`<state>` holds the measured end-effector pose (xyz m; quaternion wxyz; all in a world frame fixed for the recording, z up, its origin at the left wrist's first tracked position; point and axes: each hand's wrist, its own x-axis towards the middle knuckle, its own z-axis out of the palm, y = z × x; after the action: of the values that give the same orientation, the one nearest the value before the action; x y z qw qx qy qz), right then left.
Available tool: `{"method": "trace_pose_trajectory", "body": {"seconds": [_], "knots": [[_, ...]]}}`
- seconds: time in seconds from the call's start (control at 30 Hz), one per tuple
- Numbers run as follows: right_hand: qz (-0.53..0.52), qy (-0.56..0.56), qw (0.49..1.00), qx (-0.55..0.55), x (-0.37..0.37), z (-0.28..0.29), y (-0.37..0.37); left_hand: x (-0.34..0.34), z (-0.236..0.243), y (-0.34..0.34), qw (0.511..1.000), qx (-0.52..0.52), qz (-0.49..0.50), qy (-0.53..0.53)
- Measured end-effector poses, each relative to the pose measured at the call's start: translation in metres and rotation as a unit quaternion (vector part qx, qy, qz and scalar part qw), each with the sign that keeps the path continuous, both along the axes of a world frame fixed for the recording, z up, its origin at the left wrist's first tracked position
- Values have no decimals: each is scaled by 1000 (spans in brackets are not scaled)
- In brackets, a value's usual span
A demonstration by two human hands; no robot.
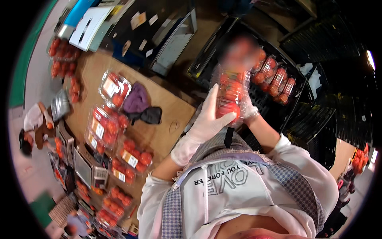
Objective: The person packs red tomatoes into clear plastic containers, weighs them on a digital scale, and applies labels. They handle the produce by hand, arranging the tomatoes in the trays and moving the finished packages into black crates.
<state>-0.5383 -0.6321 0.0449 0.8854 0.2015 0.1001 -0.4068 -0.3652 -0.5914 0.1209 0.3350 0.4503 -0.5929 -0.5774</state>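
Between my two gloved hands is a clear plastic pack of red tomatoes [232,93], held upright in front of me. My left hand [207,117], in a whitish glove, grips the pack's left side with its thumb across the near end. My right hand [250,110] is closed against the right side, its fingers partly hidden behind the pack. The far end of the pack runs into a blurred patch. Beyond and to the right, a black crate [266,96] holds a row of similar tomato packs [275,81].
At left, a wooden table [171,115] carries several tomato packs [104,125], a purple cloth [136,98] and a weighing scale [89,169]. Stacked black crates [318,115] stand at right. Other people work at the far left, one in white [36,119].
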Motion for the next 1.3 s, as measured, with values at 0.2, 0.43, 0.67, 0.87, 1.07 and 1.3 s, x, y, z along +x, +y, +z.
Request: {"method": "trace_pose_trajectory", "body": {"seconds": [0.2,0.43,0.67,0.87,1.07,1.3], "knots": [[-197,548,812,-46,-113,-29,-60,-78,-55,-149,928,200,-143,279],[-157,416,876,-187,-175,-11,-115,-141,-154,-221,844,279,-107,447],[-190,458,863,-99,-156,-38,-139,-93,-179,-268,975,29,201,-90],[-210,595,765,-130,-107,-79,-190,-86,-98,-275,979,61,194,28],[-93,800,585,-93,-35,-105,-209,-90,-209,-323,989,137,34,33],[-85,784,566,-240,-48,-115,-134,-104,-236,-323,952,-153,-6,-264]]}}
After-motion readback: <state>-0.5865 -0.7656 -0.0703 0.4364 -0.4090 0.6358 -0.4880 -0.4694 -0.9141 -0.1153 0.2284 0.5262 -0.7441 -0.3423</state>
